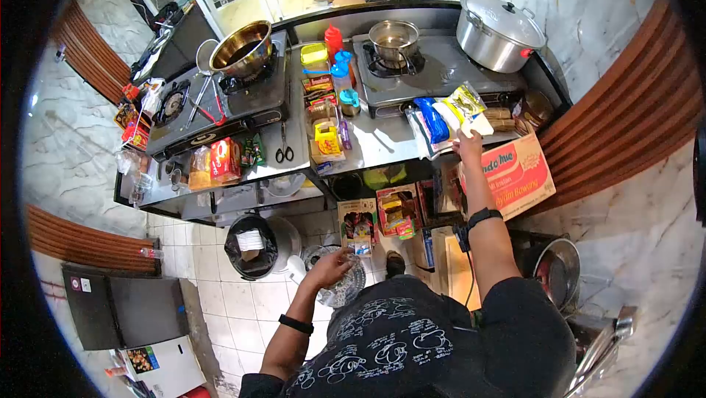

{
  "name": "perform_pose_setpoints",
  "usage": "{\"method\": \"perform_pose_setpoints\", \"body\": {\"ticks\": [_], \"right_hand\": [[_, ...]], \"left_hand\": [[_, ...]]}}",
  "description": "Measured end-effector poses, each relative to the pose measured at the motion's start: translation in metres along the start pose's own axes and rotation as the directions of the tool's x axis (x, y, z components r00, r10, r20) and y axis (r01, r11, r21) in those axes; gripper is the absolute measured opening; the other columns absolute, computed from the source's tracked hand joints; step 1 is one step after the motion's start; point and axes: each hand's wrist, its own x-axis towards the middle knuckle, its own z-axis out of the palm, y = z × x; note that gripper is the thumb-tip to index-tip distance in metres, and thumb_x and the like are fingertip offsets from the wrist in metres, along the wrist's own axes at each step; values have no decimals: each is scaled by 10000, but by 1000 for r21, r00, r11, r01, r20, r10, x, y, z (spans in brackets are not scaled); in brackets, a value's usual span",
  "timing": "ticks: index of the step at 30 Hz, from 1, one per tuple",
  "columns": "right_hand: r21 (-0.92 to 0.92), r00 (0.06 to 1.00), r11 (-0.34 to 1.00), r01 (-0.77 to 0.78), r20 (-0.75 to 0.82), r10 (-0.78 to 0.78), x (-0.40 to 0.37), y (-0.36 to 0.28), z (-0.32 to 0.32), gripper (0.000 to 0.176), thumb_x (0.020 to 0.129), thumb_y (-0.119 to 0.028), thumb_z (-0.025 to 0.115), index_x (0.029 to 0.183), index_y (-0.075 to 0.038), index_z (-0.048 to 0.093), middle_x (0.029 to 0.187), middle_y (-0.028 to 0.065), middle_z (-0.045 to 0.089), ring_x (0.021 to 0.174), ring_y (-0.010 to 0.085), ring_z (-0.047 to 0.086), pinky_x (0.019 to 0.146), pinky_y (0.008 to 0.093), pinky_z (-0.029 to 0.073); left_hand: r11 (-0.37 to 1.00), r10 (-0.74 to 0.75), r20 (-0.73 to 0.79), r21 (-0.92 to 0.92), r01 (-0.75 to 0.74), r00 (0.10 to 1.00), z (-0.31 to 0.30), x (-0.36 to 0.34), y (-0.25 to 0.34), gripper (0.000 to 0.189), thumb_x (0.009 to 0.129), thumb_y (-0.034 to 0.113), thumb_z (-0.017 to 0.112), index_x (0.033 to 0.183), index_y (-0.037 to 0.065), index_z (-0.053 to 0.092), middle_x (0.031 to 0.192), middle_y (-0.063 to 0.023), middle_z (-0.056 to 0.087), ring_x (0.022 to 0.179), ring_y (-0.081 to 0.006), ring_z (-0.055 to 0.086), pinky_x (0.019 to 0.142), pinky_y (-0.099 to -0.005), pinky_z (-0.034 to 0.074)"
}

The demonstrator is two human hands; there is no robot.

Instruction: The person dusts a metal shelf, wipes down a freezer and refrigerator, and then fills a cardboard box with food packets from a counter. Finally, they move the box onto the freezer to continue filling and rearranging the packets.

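Observation:
My right hand [468, 146] is stretched out to the counter's front edge, at a white packet [479, 125] beside a yellow packet [466, 103] and a blue packet [432, 120]; its fingers look bent against the white packet, but the grip is too small to make out. Low in front of my body, my left hand [330, 268] hangs over a clear, shiny round container [343, 289], its fingers partly curled. Whether those fingers touch or hold anything cannot be made out.
Stoves carry a gold pan [241, 51], a small pot [393, 36] and a large lidded pot [500, 30]. Bottles and packets line the middle counter. An Indomie carton [509, 176] stands beside my right forearm. A black-lined bin [254, 246] is on the floor at left.

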Motion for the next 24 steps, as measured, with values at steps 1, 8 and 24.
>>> {"method": "perform_pose_setpoints", "body": {"ticks": [1,8,24], "right_hand": [[2,1000,1000,-2,11,2,11,-5,8,663,812,-237,667,1309,8,303,939,152,551,653,185,607,532,292,536],[-223,997,975,-5,-72,-12,53,-16,41,646,717,-316,753,1071,44,350,723,173,607,458,193,589,372,294,477],[2,858,1000,16,513,-14,-103,31,-15,348,862,-90,579,1173,-32,433,1003,53,565,898,136,546,762,280,473]], "left_hand": [[1000,-7,-9,-3,7,1000,-3,2,8,394,896,220,549,1257,76,481,1064,-154,627,961,-262,613,782,-353,487],[994,13,-147,-103,-29,989,-10,18,31,394,902,207,548,1258,55,478,1093,-165,614,978,-254,607,801,-347,485],[550,132,-118,-818,-172,984,1,145,120,450,937,323,490,1285,52,403,1055,-50,570,906,-133,576,764,-276,488]]}}
